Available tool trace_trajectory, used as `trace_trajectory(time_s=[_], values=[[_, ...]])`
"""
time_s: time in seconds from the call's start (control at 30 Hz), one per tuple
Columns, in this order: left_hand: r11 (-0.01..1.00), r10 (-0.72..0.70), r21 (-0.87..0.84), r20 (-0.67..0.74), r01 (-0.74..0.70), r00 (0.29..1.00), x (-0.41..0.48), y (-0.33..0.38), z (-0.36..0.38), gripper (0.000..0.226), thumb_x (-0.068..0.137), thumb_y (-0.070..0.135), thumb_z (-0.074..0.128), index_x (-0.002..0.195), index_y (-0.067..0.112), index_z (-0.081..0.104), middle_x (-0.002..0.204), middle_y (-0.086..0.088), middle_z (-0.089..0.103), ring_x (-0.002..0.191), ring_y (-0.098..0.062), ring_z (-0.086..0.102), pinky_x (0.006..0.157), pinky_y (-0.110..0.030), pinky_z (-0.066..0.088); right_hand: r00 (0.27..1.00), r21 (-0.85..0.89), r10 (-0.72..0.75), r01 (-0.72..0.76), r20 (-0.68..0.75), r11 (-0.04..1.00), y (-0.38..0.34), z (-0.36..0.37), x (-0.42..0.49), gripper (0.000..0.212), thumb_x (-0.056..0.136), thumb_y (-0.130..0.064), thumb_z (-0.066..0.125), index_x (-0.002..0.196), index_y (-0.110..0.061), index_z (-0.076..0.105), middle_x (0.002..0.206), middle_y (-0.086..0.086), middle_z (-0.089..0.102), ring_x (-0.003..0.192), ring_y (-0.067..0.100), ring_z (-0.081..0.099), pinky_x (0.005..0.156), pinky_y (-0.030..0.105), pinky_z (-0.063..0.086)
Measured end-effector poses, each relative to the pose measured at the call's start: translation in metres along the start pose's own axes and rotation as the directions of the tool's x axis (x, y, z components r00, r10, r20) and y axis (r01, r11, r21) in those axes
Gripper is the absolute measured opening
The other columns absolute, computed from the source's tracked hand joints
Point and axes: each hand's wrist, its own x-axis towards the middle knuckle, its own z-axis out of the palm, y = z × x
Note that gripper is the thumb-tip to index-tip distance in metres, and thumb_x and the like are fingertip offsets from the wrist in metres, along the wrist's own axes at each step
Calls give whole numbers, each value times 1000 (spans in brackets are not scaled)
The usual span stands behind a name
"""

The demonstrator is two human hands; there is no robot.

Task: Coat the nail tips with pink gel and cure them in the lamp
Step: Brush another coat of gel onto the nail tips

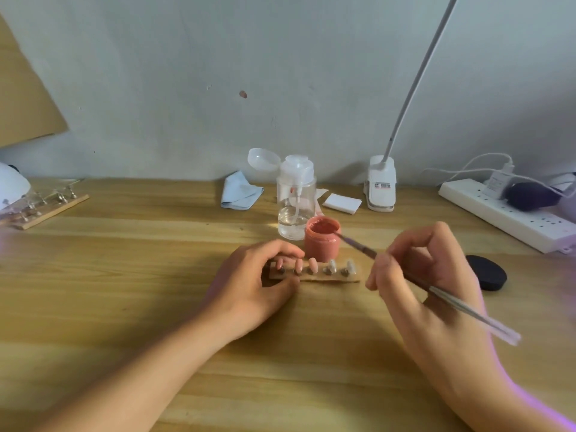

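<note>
On the desk [124, 307], left hand [252, 285] is pinching the nail-tip strip [324, 278]; right hand [430, 282] is gripping a brush [452, 299] touching the pink gel jar [322, 246].

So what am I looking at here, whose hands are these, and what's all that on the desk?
No machine here: a person wears a camera on the head, so this one picture looks down at their own hands. The left hand holds one end of a wooden strip carrying five nail tips; three look pink, two pale. The right hand holds a thin brush, its tip at the open jar of pink gel. Behind stand a clear pump bottle, a clip lamp and a power strip.
</note>
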Motion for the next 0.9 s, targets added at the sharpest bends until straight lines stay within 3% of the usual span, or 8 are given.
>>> trace_trajectory(time_s=[0.1, 0.2, 0.3, 0.4, 0.67, 0.77, 0.83, 0.9], values=[[1000, -20, 8, -17, 20, 1000, -1, 2, -1, 19, 77, 19, 74, 85, 36, 69, 83, 12, 69, 81, -4, 61, 75, -25, 49, 997, -26, 71, -71, 12, 997, -3, -4, 17, 15, 88, -14, 67, 88, -28, 63, 78, -3, 72, 74, 13, 67, 65, 21, 51], [998, -41, 51, -31, 43, 999, -1, 5, -1, 9, 68, 33, 67, 77, 34, 66, 80, 8, 65, 79, -5, 57, 72, -23, 46, 969, -76, 242, -239, 46, 968, 0, -5, 44, 12, 82, -14, 63, 81, -24, 70, 73, -5, 75, 69, 8, 68, 67, 32, 55], [997, -54, 58, -36, 56, 998, 0, 6, -1, 14, 62, 38, 59, 75, 33, 63, 82, 8, 64, 81, -6, 55, 73, -24, 45, 936, -151, 344, -330, 76, 932, 5, 1, 73, 6, 81, -19, 61, 81, -20, 67, 67, -6, 74, 58, 1, 63, 55, 21, 48], [994, -66, 87, -36, 69, 997, 0, 5, -1, 20, 61, 43, 58, 78, 33, 64, 83, 10, 62, 86, -9, 55, 76, -29, 46, 907, -265, 401, -359, 129, 895, 11, 12, 90, 5, 81, -24, 63, 83, -19, 63, 64, -9, 73, 51, -3, 58, 47, 15, 41], [989, -94, 112, -5, 94, 996, -1, 7, -3, 20, 60, 48, 54, 77, 38, 59, 89, 13, 63, 93, -8, 52, 85, -31, 45, 854, -378, 482, -388, 195, 841, 19, 27, 99, 5, 84, -24, 60, 83, -20, 63, 66, -11, 73, 56, -2, 58, 55, 21, 41], [993, -95, 74, -7, 96, 995, -1, 9, -3, 21, 62, 42, 59, 82, 36, 65, 87, 12, 65, 88, -7, 55, 83, -32, 47, 887, -282, 440, -389, 144, 877, 14, 18, 87, 6, 89, -23, 57, 88, -18, 61, 68, -7, 74, 65, 9, 59, 61, 26, 45], [995, -89, 48, 5, 89, 996, -1, 9, -3, 22, 63, 38, 60, 83, 36, 67, 87, 10, 67, 83, -8, 57, 80, -34, 50, 944, -100, 323, -315, 67, 944, 6, 5, 64, 7, 92, -20, 54, 90, -18, 61, 72, -2, 74, 67, 11, 61, 63, 28, 48], [997, -70, 28, 18, 69, 997, -2, 9, -4, 20, 65, 33, 63, 84, 36, 68, 90, 9, 67, 81, -9, 57, 79, -36, 51, 975, -10, 208, -208, 82, 978, -1, -4, 33, 8, 90, -22, 53, 91, -23, 62, 80, 0, 75, 73, 12, 67, 67, 29, 53]])
